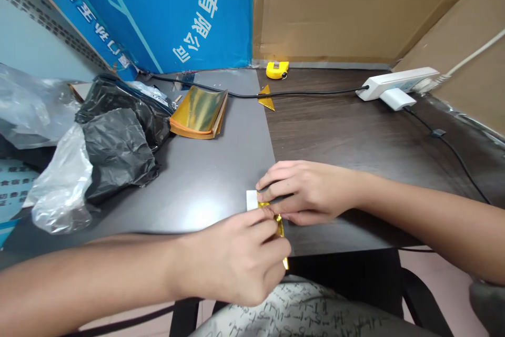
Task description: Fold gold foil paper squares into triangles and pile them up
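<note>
Your left hand (252, 255): fingers curled, apparently gripping gold foil strip (280, 227) at near edge of desk (236, 161); fingertips partly hidden. Your right hand (307, 192): open, fingertips on strip beside white piece (251, 200). Gold sheet stack (199, 112): 11 o'clock. Yellow tape measure (276, 70): 12 o'clock.

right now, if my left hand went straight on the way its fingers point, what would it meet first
Your right hand: its fingers lie just ahead of your left hand, maybe already touching, though overlap makes depth unclear.
</note>
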Motion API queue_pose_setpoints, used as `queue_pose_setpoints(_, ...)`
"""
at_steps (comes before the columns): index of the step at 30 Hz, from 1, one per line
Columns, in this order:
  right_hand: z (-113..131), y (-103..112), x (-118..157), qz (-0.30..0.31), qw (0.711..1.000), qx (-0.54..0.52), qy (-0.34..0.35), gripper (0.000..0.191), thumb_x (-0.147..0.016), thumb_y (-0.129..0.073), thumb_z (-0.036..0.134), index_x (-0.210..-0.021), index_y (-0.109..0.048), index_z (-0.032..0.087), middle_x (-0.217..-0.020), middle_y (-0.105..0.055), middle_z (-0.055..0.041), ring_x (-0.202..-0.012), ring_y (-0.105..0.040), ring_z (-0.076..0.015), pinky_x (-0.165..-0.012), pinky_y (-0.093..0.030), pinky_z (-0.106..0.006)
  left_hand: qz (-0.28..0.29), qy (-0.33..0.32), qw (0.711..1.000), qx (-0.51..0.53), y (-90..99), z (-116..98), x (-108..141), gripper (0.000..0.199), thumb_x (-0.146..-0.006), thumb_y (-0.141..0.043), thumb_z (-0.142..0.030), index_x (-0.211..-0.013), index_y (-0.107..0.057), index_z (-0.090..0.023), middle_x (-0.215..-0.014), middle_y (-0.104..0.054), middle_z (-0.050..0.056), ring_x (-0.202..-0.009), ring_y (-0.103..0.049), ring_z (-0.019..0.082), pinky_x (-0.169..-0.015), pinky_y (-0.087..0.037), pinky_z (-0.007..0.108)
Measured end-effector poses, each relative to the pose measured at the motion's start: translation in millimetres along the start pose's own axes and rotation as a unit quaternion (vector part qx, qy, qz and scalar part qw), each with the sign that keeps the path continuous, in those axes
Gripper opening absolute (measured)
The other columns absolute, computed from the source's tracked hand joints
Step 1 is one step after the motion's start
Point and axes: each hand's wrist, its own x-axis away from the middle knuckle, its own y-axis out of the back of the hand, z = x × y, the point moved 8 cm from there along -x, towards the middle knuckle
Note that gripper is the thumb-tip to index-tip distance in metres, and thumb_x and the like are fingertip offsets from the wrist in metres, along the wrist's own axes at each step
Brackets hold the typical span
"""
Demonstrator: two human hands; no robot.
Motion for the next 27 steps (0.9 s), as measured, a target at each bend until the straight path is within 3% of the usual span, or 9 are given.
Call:
queue_pose_setpoints(4,-11,5,4,-0.016,0.999,0.041,-0.021,0.024,-0.101,-0.054,0.026,-0.107,-0.074,0.015,-0.115,-0.073,-0.0094,-0.118,-0.060,-0.0239,-0.102,-0.047,-0.039,-0.022,0.007,1.000,-0.005,0.9,17,6,0.023,-0.100,-0.053,-0.017,-0.084,-0.070,-0.017,-0.088,-0.070,0.006,-0.085,-0.064,0.017,-0.082,-0.054,0.031)
queue_pose_setpoints(12,-45,25,20,-0.060,0.966,0.196,-0.157,0.026,-0.102,-0.057,0.031,-0.088,-0.073,0.016,-0.081,-0.065,-0.0063,-0.088,-0.057,-0.0210,-0.077,-0.043,-0.036,0.007,0.089,0.996,0.018,-0.3,97,24,0.021,-0.103,-0.050,-0.020,-0.097,-0.071,-0.018,-0.098,-0.070,0.005,-0.098,-0.064,0.017,-0.083,-0.048,0.029)
queue_pose_setpoints(19,-41,11,10,-0.069,0.990,-0.001,-0.124,0.023,-0.101,-0.044,0.009,-0.103,-0.066,0.016,-0.096,-0.063,-0.0083,-0.090,-0.050,-0.0176,-0.080,-0.046,-0.030,0.036,0.097,0.993,0.057,-0.7,109,27,0.025,-0.104,-0.050,-0.033,-0.102,-0.073,-0.022,-0.097,-0.070,0.005,-0.090,-0.058,0.016,-0.080,-0.041,0.031)
queue_pose_setpoints(22,-42,8,5,-0.058,0.986,-0.045,-0.150,0.025,-0.098,-0.041,0.005,-0.100,-0.064,0.016,-0.092,-0.060,-0.0070,-0.089,-0.050,-0.0177,-0.083,-0.045,-0.031,0.030,0.122,0.988,0.085,-1.7,112,27,0.027,-0.104,-0.048,-0.031,-0.102,-0.073,-0.021,-0.092,-0.068,0.004,-0.086,-0.055,0.016,-0.080,-0.041,0.031)
queue_pose_setpoints(24,-42,7,2,-0.055,0.981,-0.060,-0.177,0.019,-0.096,-0.046,0.007,-0.098,-0.062,0.016,-0.091,-0.058,-0.0065,-0.088,-0.050,-0.0180,-0.084,-0.043,-0.032,0.029,0.150,0.982,0.113,-3.7,117,27,0.028,-0.104,-0.047,-0.031,-0.098,-0.071,-0.019,-0.089,-0.067,0.005,-0.084,-0.054,0.016,-0.080,-0.041,0.030)
queue_pose_setpoints(27,-42,3,-2,-0.059,0.974,-0.050,-0.213,0.011,-0.098,-0.057,0.025,-0.095,-0.061,0.015,-0.089,-0.055,-0.0059,-0.085,-0.047,-0.0185,-0.080,-0.041,-0.033,0.034,0.202,0.968,0.144,-7.1,125,30,0.026,-0.102,-0.051,-0.033,-0.089,-0.068,-0.018,-0.084,-0.065,0.003,-0.080,-0.052,0.016,-0.079,-0.040,0.030)
